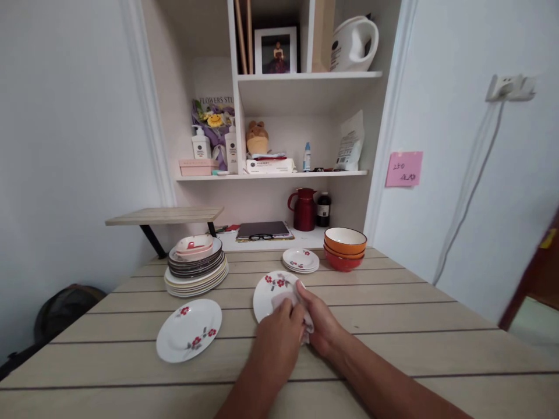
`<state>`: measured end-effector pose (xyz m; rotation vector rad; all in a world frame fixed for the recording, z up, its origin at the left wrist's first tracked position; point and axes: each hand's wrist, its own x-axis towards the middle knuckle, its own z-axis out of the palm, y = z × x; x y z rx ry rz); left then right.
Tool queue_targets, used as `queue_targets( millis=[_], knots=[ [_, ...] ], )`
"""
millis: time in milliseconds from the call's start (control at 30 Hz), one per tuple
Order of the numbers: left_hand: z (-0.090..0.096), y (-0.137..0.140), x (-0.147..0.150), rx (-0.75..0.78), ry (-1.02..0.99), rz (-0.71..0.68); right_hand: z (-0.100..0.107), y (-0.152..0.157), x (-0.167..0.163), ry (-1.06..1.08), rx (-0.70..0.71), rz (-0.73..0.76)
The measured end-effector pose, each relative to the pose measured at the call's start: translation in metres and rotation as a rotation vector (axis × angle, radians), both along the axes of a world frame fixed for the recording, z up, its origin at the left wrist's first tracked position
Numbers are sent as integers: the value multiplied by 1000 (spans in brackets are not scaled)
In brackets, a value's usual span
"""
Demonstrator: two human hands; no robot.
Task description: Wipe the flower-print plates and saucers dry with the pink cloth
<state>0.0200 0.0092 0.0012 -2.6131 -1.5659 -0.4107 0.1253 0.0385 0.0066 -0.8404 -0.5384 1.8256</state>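
Note:
A small white plate with red flowers is tilted up above the table in front of me. My right hand grips its right rim, the thumb over the edge. My left hand is closed on a pale cloth, pressed against the face of the plate; part of the cloth hangs down between the hands. A larger white plate with the same red flowers lies flat on the table to the left. Behind the held plate is a short stack of small flowered plates.
A tall stack of plates topped by small pink-rimmed dishes stands at the back left, near a raised wooden shelf. Stacked orange and red bowls stand back right. Behind the wooden table are a red jug, dark bottle and laptop.

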Motion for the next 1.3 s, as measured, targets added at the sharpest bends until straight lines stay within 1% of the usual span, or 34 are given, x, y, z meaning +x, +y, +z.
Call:
queue_targets(
  millis=[67, 133, 200, 267, 333, 433, 500, 567, 633, 700, 767, 833, 933, 1000, 1033, 1100, 1167, 1233, 1300],
  knots=[
    [1, 1, -1, 7, -17, -19, -1, -1, -1, -16, 21, -7],
    [2, 6, -6, 32, -54, 2, -5, 0, -2, 5, 77, -10],
    [4, 13, -14, 66, -115, 102, -10, 1, -2, 39, 150, -2],
    [5, 20, -22, 89, -181, 247, -14, 3, -3, 56, 205, -8],
    [5, 24, -30, 100, -199, 317, -16, 5, -4, 51, 213, -33],
    [2, 22, -32, 85, -169, 357, -15, 8, -4, 64, 156, -72],
    [-2, 18, -28, 57, -149, 320, -13, 8, -2, 87, 101, -79],
    [-6, 12, -20, 31, -142, 200, -10, 8, 0, 106, 66, -55],
    [-7, 8, -12, 13, -145, 64, -9, 5, 2, 105, 58, 9],
    [-6, 5, -8, 2, -164, 2, -8, 3, 2, 67, 58, 52],
    [-3, 5, -8, 9, -202, 4, -9, 1, 0, 38, 83, 43],
    [2, 8, -12, 43, -251, 45, -11, 1, -3, 48, 132, 24],
    [6, 16, -23, 99, -306, 217, -15, 3, -6, 75, 198, 22],
    [5, 20, -31, 119, -306, 319, -16, 4, -7, 83, 197, 4],
    [4, 21, -33, 121, -292, 344, -16, 5, -7, 92, 186, -6],
    [1, 22, -34, 101, -245, 355, -14, 6, -6, 109, 147, -17],
    [-1, 19, -30, 64, -199, 332, -11, 5, -4, 120, 104, -15],
    [-3, 13, -22, 30, -168, 269, -7, 4, -1, 130, 80, -14],
    [-4, 7, -12, 10, -148, 173, -5, 3, 1, 114, 51, -6]
  ],
)
